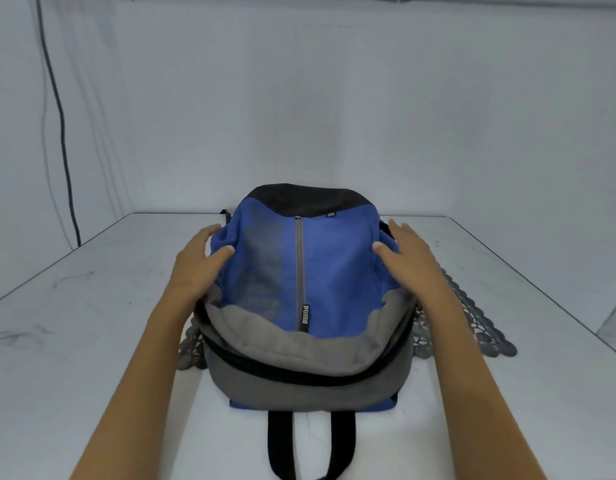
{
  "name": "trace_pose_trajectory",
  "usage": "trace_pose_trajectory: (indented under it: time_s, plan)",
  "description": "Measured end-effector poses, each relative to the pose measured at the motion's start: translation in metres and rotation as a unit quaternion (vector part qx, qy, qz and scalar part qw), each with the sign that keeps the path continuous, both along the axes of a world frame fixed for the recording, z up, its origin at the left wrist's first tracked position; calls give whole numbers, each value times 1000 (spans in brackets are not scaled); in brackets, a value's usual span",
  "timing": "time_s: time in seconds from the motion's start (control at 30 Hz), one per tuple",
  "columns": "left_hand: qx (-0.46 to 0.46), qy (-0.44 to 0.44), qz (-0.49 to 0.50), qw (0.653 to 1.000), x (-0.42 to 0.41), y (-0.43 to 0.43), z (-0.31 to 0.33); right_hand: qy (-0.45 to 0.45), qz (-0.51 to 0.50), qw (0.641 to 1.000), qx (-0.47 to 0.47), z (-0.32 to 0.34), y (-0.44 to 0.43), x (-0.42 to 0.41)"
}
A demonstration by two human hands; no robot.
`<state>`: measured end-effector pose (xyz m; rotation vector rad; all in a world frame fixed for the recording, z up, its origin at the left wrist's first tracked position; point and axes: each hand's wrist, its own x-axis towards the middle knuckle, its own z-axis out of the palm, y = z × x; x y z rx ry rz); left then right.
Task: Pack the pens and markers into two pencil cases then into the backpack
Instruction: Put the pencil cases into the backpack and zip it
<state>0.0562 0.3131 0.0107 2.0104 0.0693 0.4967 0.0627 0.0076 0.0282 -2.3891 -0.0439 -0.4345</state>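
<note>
White table (92, 323), glossy, had dark scuff marks (26, 336) on its left part and a few fainter ones toward the far right. A grey openwork mat (473, 313) lay flat on the table near the middle, with only its scalloped right side and a small piece of its left end showing. A plain pale wall (334, 98) stood behind the table. A black cable (61, 133) ran down the wall at left and dropped out of sight behind the table's far left corner.

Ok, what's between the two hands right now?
The blue and grey backpack, lying on a dark openwork mat. The left hand and right hand rest against its sides, as the head view shows.
</note>
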Motion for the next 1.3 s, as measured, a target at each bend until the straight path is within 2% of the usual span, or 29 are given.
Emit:
trace_pose_trajectory:
  time_s: [0.07, 0.1, 0.17, 0.27, 0.4, 0.53, 0.6, 0.7, 0.8, 0.93, 1.3]
  plan:
    - [59, -5, -51, 997, -20, -9, -7, 41, 33, 994, -98, -2, 17, -12]
    - [98, 15, -70, 993, -27, -11, -14, 92, 40, 984, -150, -8, 25, -19]
    - [182, 72, -86, 977, -35, -12, -30, 188, 57, 948, -249, -23, 37, -33]
    - [279, 123, -79, 949, -39, -8, -46, 227, 72, 921, -308, -39, 41, -46]
    - [318, 156, -79, 932, -44, -11, -51, 214, 63, 922, -317, -45, 37, -53]
    - [258, 129, -68, 955, -53, -11, -53, 163, 51, 938, -301, -50, 36, -59]
    - [206, 114, -63, 970, -66, -11, -55, 118, 50, 957, -261, -51, 33, -65]
    - [145, 95, -70, 982, -91, -11, -61, 56, 55, 986, -150, -55, 29, -78]
    - [154, 70, -77, 983, -112, -10, -68, 31, 64, 993, -96, -60, 26, -94]
    - [164, 53, -95, 981, -124, -12, -70, 28, 68, 988, -133, -71, 27, -117]
    - [190, 68, -95, 975, -129, -12, -67, 31, 61, 988, -138, -75, 25, -131]
